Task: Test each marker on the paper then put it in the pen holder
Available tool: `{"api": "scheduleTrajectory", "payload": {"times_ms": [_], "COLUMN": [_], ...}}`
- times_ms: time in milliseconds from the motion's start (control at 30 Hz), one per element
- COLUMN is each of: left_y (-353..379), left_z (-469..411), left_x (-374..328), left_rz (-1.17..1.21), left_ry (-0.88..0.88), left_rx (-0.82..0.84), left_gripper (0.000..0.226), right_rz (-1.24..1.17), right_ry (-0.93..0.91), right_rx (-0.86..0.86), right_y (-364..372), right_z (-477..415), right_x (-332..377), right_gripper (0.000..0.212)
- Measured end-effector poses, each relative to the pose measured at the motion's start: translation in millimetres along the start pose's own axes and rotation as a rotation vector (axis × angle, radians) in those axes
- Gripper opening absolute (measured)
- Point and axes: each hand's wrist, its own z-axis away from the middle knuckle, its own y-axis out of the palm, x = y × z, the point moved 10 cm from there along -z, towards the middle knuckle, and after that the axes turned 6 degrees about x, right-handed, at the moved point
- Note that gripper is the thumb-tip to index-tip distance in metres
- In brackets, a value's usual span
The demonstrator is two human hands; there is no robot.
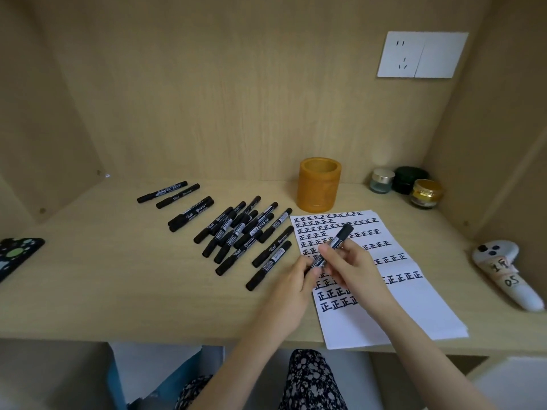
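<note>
Both my hands hold one black marker (340, 238) over the white paper (414, 297), which is covered with rows of black written characters. My right hand (346, 261) grips the marker's upper part; its far end points up and to the right. My left hand (299, 276) pinches the lower end. Whether the cap is on or off is hidden by my fingers. Several black markers (236, 229) lie scattered on the wooden desk (118, 276) left of the paper. The orange cylindrical pen holder (319, 184) stands upright behind the paper and looks empty.
Three small jars (408, 184) stand at the back right corner. A white controller with labels (503, 273) lies at the right edge. A dark patterned phone case (17, 253) lies at the far left. A wall socket (420, 54) sits on the back panel.
</note>
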Motion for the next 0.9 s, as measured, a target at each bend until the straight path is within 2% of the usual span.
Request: {"api": "scheduleTrajectory", "payload": {"times_ms": [67,267,433,500,667,767,900], "left_y": [2,0,6,8,5,2,2], "left_z": [2,6,7,9,14,24,28], "left_x": [-1,-5,-4,-6,7,12,13], "left_rz": [0.021,0.025,0.25,0.249,0.116,0.051,0.019], "left_ry": [-0.006,0.056,0.076,0.084,-0.011,0.004,0.032], "left_rx": [0.002,-0.019,0.048,0.07,0.032,0.017,0.033], "left_gripper": [0.015,0.019,0.016,0.016,0.024,0.026,0.036], "right_rz": [0.009,0.009,0.01,0.016,-0.123,-0.226,-0.308], "right_ry": [0.0,0.01,0.017,0.003,-0.025,0.001,0.09], "right_rx": [0.014,0.058,0.049,0.036,-0.181,-0.308,-0.376], "right_y": [2,5,2,-1,-39,-70,-96], "right_z": [0,4,10,12,23,34,46], "right_x": [-2,-6,-9,-7,-6,-15,-39], "right_gripper": [0.006,0.012,0.012,0.013,0.024,0.03,0.024]}}
